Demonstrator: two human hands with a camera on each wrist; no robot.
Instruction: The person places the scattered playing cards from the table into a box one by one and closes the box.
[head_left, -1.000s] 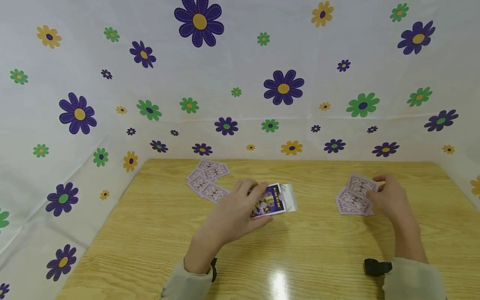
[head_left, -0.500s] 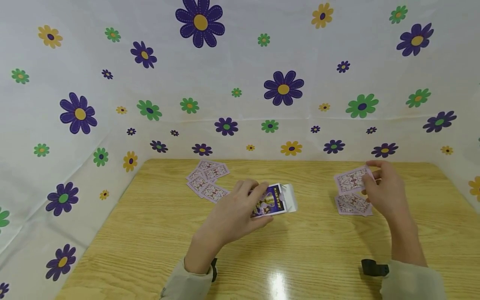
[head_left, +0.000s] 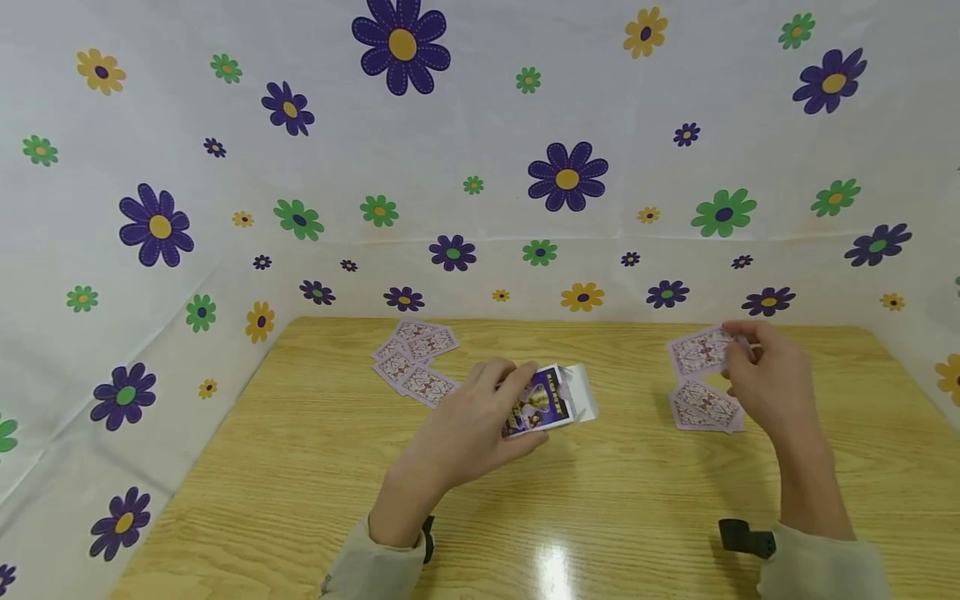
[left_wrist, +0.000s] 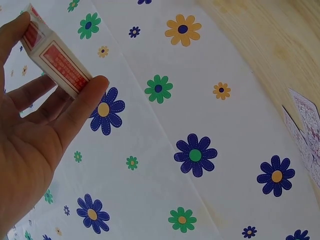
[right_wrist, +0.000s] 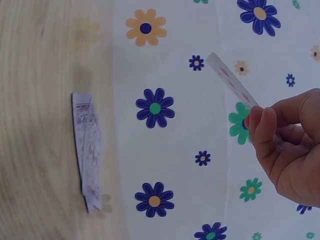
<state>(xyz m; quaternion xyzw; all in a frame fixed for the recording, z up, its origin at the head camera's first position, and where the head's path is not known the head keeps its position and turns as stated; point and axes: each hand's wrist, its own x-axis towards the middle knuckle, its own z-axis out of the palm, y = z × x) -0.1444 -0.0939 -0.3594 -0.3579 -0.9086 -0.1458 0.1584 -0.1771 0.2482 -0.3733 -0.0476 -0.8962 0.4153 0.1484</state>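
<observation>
Now over a wooden desk (head_left: 300, 500): left hand (head_left: 468, 433) curled round a purple card box (head_left: 551, 400), fingers and thumb clamped on its sides, white flap open toward the right, box near the middle of the desk and seemingly lifted a little off it. From the left wrist view, same box (left_wrist: 52, 55) pinched between thumb and fingertips (left_wrist: 92, 90), red print along its narrow side. Over on the right, right hand (head_left: 768, 383) pinching a single card (head_left: 697, 350) by its right edge, patterned back up, raised above a small pile of cards (head_left: 705, 408) lying face down on the desk just in front of the wrist. From the right wrist view, card (right_wrist: 232, 82) seen almost edge-on, nipped between thumb and forefinger, with the pile (right_wrist: 87, 150) down on the wood below. Further back on the left, a second loose spread of cards (head_left: 416, 358), face down, well apart from both hands. Behind and at both sides, a white flowered sheet (head_left: 480, 125), purple, green and yellow blooms all over.
</observation>
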